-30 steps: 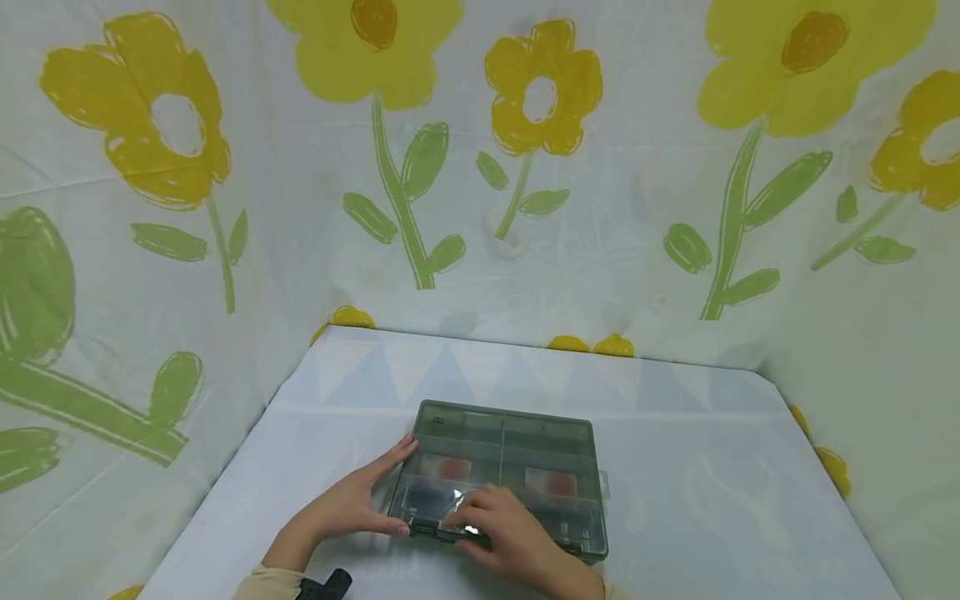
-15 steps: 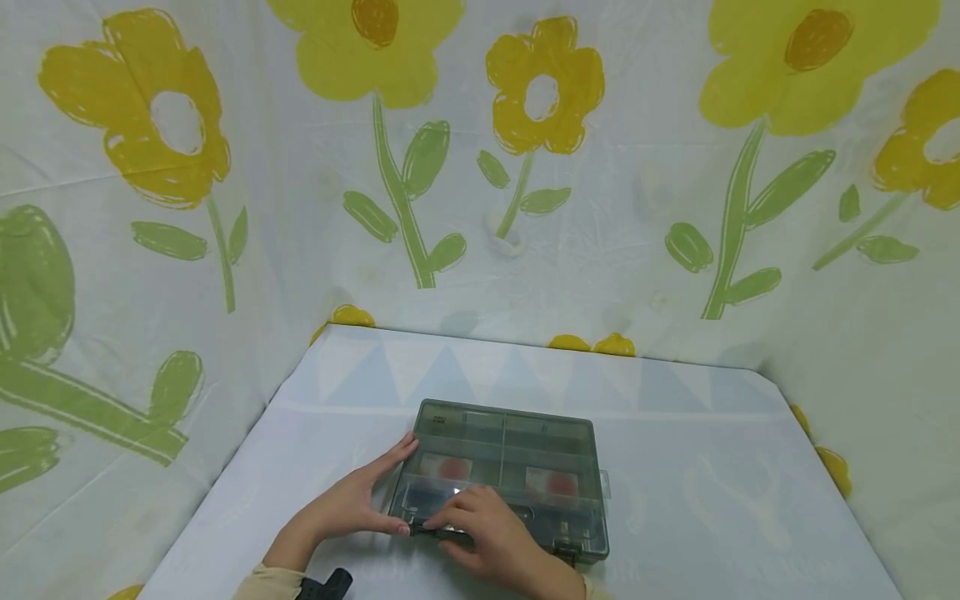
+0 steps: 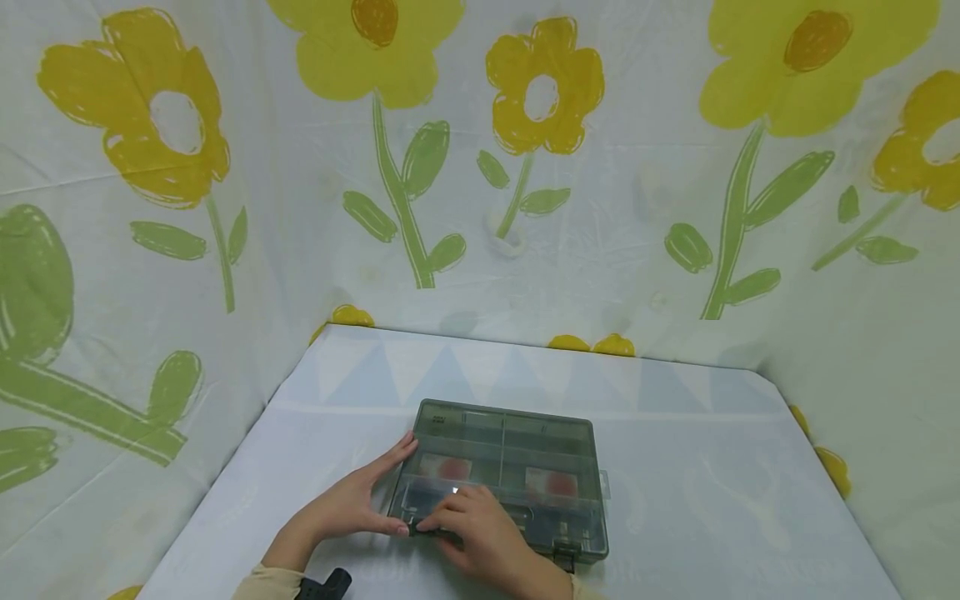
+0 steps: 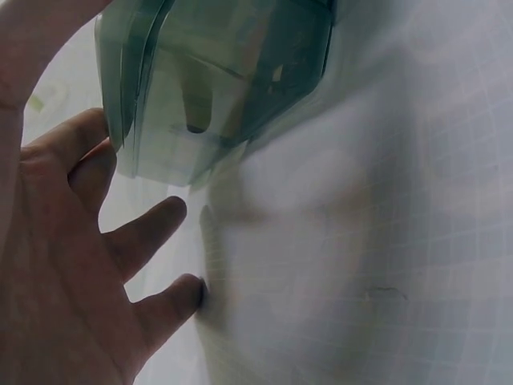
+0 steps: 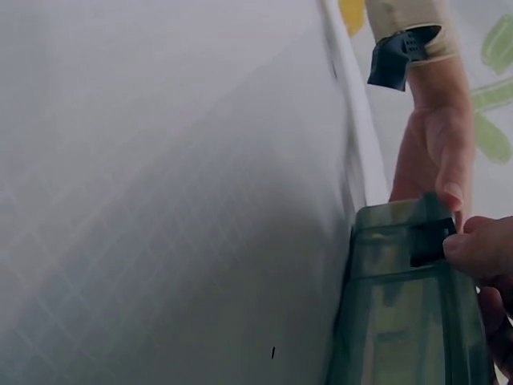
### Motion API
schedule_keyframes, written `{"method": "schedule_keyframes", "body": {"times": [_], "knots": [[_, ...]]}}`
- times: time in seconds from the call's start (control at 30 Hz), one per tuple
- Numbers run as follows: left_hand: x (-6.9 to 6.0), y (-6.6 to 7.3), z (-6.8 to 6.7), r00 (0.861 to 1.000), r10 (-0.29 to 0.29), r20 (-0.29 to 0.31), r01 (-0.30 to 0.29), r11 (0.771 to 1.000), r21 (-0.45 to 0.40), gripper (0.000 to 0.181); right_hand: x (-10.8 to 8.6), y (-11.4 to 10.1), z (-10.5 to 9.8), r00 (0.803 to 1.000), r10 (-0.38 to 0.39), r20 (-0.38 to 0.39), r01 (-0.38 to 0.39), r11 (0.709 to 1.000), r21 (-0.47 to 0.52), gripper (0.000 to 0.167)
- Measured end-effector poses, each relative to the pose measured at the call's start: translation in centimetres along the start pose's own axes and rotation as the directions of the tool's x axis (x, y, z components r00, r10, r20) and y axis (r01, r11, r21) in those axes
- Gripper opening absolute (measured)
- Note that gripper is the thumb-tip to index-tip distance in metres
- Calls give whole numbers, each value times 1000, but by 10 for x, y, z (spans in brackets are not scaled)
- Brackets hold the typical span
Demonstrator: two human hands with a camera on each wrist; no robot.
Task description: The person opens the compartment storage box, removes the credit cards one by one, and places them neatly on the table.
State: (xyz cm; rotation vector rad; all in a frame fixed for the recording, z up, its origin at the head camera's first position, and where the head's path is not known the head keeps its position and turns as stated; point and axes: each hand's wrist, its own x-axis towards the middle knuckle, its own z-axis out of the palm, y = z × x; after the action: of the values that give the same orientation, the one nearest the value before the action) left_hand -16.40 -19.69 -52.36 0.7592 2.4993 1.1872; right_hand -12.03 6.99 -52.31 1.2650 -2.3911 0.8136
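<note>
A dark green translucent plastic organizer box (image 3: 510,442), its lid lying down on it, stands on the table. My left hand (image 3: 348,500) rests along the box's left side, fingers spread, with the thumb at the front left corner. In the left wrist view, some left fingertips touch the box's side and others stand apart from it. My right hand (image 3: 480,533) pinches the dark left latch (image 5: 429,243) on the front edge, thumb on the latch and fingers over the lid. The right latch (image 3: 566,554) sticks out from the front edge.
Two cards with red patches (image 3: 450,468) show through the lid, and several small things lie in the front compartments. A white table (image 3: 712,500) with pale blue triangles holds the box. Flower-printed cloth (image 3: 600,208) surrounds it.
My right hand has slid left along the front edge to the left latch, uncovering more of the right latch. The left hand and the box have stayed put.
</note>
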Motion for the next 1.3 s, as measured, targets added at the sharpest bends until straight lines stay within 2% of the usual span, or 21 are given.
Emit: {"method": "schedule_keyframes", "body": {"times": [0.27,0.53,0.77,0.97,1.3], "knots": [[1,-2,-1,1000,6,18,-6,1000,-24,116,2,-1,3,1000,14,9,-14,1000,-18,24],[0,0,-1,1000,7,22,-7,1000,-5,117,3,-3,4,1000,9,30,-8,999,-37,20],[0,2,-2,1000,20,15,-20,1000,-3,116,5,-2,3,999,-19,31,21,999,-42,19],[0,2,-1,1000,5,14,-5,1000,6,115,4,-2,3,998,-46,35,48,998,-48,19],[1,0,-2,1000,4,19,-4,1000,6,115,4,0,2,992,-58,113,68,994,-82,16]]}}
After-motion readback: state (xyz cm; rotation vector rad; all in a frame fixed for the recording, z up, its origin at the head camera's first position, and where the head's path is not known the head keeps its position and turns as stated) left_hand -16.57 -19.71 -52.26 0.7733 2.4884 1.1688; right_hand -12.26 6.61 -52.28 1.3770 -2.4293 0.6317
